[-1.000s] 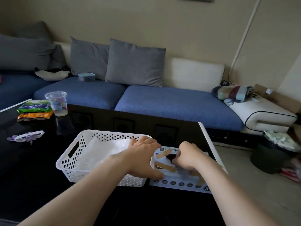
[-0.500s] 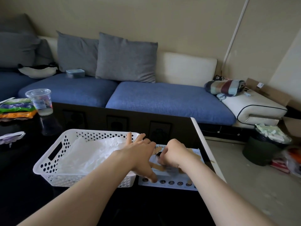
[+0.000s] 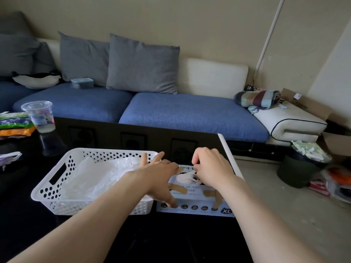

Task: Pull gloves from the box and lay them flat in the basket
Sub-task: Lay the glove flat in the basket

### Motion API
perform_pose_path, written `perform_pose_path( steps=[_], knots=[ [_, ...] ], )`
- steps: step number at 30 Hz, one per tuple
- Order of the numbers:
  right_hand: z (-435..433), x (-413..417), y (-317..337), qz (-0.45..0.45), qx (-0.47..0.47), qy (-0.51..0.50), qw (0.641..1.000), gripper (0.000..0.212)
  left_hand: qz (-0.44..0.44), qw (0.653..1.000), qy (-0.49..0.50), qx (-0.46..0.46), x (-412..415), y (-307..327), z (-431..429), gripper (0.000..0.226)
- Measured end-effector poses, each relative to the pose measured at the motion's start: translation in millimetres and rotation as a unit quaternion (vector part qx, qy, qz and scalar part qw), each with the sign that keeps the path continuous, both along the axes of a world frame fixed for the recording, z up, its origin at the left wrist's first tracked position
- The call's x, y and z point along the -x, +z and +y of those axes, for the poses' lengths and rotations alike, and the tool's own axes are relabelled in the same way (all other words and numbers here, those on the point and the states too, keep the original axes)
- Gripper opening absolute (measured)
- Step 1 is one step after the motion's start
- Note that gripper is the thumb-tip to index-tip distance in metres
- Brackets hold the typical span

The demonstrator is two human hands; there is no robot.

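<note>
Right hand pinches a glove at the box slot!
Left hand, fingers spread flat, pins the box; the basket sits just left of it, so the pull should go up, then leftward.

Lighting: dim, soft daylight; shadows faint, colours muted.
Source: not in view; the bare grey floor to the right of the glossy black table reads brighter than the table's left side.
Glare: none; the table top mirrors the clear plastic cup at its far left.
Brightest item: white perforated plastic basket on the table, detail kept.
Distortion: wide-angle bowing; the thin white wall pipe beyond the table's right corner leans and curves.
Sharpness: mildly soft overall, softest along the bottom edge.
</note>
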State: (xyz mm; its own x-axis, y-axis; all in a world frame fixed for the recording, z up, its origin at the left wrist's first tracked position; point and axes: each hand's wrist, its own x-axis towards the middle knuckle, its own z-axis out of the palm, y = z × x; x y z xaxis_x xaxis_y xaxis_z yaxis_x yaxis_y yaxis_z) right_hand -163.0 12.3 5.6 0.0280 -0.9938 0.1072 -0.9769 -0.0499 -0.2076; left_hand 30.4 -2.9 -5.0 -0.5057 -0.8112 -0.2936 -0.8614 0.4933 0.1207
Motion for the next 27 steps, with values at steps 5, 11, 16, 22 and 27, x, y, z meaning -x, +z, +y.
perform_pose_path(
  steps=[5,11,16,22,27],
  knots=[
    [0.7,7.7,-4.2,-0.074,-0.051,0.058,0.994,0.020,0.021,1.000,-0.012,0.000,0.4,-0.8,0.4,0.103],
    [7.0,12.4,0.6,-0.179,-0.126,0.086,0.972,0.032,0.036,0.999,-0.008,-0.008,-0.8,-4.0,0.4,0.103],
    [3.2,2.1,-10.7,-0.128,-0.083,0.137,0.979,0.008,0.043,0.999,-0.005,-0.015,-1.4,-5.4,-2.1,0.097],
    [-1.5,-0.5,-11.9,-0.069,-0.063,0.123,0.988,0.019,0.064,0.998,0.013,-0.010,-0.4,-11.9,-3.0,0.099],
    [-1.8,-1.3,-8.8,0.083,-0.001,0.083,0.993,0.009,0.058,0.998,0.022,-0.015,1.2,-10.2,-3.2,0.103]
  ],
)
